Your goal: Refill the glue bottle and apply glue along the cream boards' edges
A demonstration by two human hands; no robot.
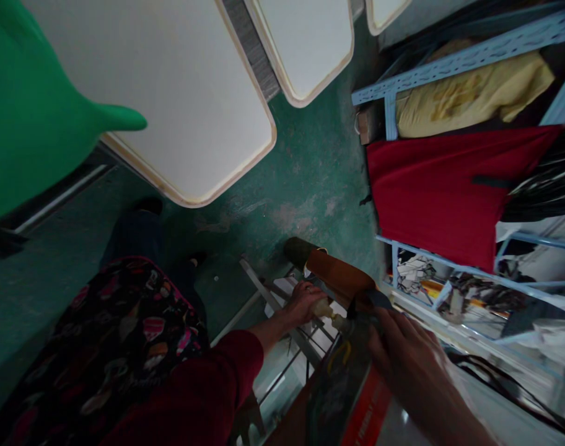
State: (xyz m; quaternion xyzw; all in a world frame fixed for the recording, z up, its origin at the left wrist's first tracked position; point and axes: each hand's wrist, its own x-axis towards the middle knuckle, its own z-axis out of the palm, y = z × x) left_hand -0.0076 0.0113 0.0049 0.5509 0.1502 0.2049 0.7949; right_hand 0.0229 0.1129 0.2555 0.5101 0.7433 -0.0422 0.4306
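Note:
My left hand, in a dark red sleeve, is closed around a pale handle-like object above a metal wire rack. My right hand rests with fingers stretched on a dark package with a red and yellow label. A brown bag or pouch with a dark green end lies just beyond both hands. What the pale object belongs to is unclear.
White tables with wooden edges stand over a green floor. A blue metal shelf on the right holds a yellow bundle, red cloth and clutter. A green shape fills the upper left. Patterned trousers below.

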